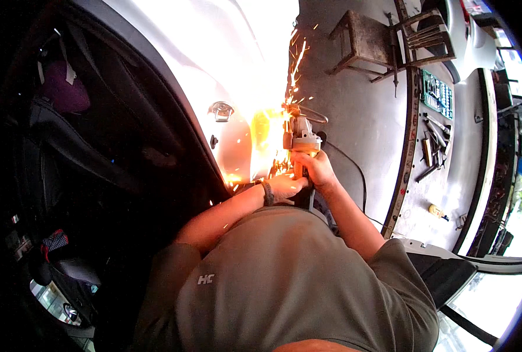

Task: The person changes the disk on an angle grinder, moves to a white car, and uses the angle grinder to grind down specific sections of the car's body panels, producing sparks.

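An angle grinder (306, 139) throws bright orange sparks (296, 64) against the rear edge of a white car body panel (237, 53). Glare from the sparks hides where its disc meets the metal. My right hand (318, 169) is closed round the grinder's body, just behind its head. Lower down, my left hand (285, 186) is wrapped about the tool's dark rear part, with a dark bracelet (268, 193) on that wrist. A metal striker (221, 111) sits on the lit door pillar, left of the grinding spot.
The dark car interior (97, 146) lies open at left. A black cord (357, 167) trails over the floor at right. Beyond it stand a worn wooden chair (369, 41) and a bench (434, 202) bearing a teal socket set (437, 94) and several hand tools (434, 144).
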### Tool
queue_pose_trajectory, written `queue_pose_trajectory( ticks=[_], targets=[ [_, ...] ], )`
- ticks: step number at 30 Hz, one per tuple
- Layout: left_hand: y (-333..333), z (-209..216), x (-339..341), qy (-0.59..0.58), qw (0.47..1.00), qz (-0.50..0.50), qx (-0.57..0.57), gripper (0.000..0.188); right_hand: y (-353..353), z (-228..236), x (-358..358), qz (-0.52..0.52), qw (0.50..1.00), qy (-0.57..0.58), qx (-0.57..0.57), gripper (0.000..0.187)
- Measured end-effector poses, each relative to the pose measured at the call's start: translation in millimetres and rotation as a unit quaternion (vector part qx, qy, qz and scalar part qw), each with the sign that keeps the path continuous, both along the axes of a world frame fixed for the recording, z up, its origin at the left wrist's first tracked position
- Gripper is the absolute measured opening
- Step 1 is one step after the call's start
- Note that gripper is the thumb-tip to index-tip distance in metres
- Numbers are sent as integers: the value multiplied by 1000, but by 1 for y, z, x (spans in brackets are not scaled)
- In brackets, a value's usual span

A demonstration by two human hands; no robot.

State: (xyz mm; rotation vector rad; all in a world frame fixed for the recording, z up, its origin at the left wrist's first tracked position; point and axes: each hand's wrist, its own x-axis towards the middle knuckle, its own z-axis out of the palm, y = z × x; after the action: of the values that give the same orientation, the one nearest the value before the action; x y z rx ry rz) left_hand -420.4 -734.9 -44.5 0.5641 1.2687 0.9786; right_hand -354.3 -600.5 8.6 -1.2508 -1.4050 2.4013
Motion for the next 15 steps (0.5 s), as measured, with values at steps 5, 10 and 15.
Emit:
queue_pose_trajectory(
  ticks=[5, 10, 15],
  targets=[
    [8, 8, -5, -147, 989, 22, -5, 38, 8, 3, -3, 32, 999, 4, 27, 34],
    [9, 27, -13, -98, 995, -12, 6, 38, 3, 15, -3, -3, 999, 20, 28, 30],
    [17, 50, -20, -33, 997, -25, -61, 40, 7, 15, -4, 26, 998, -2, 57, 27]
  ],
)
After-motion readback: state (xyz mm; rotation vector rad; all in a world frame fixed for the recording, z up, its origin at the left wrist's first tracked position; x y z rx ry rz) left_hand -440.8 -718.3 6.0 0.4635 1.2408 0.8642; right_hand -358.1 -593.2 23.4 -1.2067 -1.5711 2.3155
